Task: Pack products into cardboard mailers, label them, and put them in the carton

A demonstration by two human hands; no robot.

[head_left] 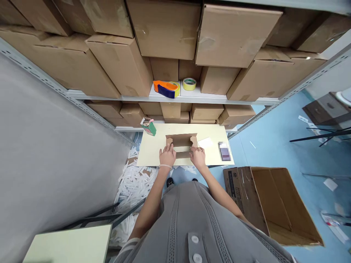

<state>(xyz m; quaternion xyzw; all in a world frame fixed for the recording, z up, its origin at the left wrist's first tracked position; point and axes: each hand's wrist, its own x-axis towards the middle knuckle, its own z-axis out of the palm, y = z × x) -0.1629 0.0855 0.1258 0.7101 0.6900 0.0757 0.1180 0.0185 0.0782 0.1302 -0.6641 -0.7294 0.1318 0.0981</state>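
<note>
A person's left grip [168, 155] lay spread and the right grip [197, 156] curled, any pinch unclear, at an open carton [181, 139] on the worktop [149, 151], where uneven pressure risked creasing its end flaps [193, 140].

From the carton [181, 139], I see passage over the surface [148, 150] at nine o'clock; the green box [150, 128] obstructs ten, the shelf [203, 98] twelve.
</note>
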